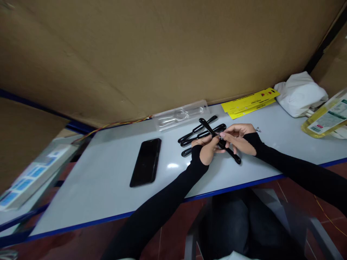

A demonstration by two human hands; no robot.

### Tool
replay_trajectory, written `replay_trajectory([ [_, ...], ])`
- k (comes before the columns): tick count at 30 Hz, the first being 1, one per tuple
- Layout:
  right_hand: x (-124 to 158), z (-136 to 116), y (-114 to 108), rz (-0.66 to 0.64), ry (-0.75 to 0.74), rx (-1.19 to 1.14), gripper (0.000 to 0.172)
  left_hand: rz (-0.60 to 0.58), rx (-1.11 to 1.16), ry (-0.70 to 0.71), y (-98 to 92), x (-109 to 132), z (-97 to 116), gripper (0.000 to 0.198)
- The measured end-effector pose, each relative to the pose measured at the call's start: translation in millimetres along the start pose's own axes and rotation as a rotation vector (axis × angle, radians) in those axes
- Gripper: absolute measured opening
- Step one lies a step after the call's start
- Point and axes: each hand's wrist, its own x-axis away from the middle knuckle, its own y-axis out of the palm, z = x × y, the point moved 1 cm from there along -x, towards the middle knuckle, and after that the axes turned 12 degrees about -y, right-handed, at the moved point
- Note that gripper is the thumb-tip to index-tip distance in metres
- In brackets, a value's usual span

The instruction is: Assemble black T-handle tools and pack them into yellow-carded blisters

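A glossy black spokeshave [206,127] with two long handles slants across the space between my hands. My left hand [208,148] is closed around its middle from the left side. The fingers of my right hand [238,136] pinch together at the same middle part; a small shiny piece there is mostly hidden by the fingertips. Behind my left hand, more black spokeshaves [187,139] lie side by side on the table, partly covered by it. Small metal screws [257,129] show just beyond my right wrist.
A black phone [145,162] lies left on the grey table [100,173]. Along the cardboard wall are a clear plastic blister pack [181,115] and yellow printed cards [251,103]. A white bag [299,94] and a bottle of yellow liquid [326,117] stand at the right.
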Motion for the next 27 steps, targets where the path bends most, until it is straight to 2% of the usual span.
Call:
replay_trajectory([
  [6, 2.9, -3.0, -6.3, -0.080, -0.062, 0.135, 0.038, 0.018, 0.017, -0.021, -0.3, -0.9, -0.4, 0.042],
  [12, 3.4, -4.4, -10.1, -0.095, -0.364, 0.426, 0.025, 0.037, 0.005, -0.041, 1.7, -0.7, -0.8, 0.034],
  [19, 7.3, -4.5, -10.5, -0.145, -0.551, 0.590, 0.015, 0.044, -0.004, -0.029, 2.3, 0.5, 0.3, 0.034],
  [23, 8.4, 2.0, -7.5, -0.064, -0.649, 0.726, 0.016, 0.035, -0.023, -0.021, 3.7, 3.5, 2.4, 0.036],
  [27, 9.5, 2.2, -3.4, -0.027, -0.606, 0.742, 0.021, 0.030, -0.010, -0.014, 3.9, 5.2, 2.8, 0.039],
])
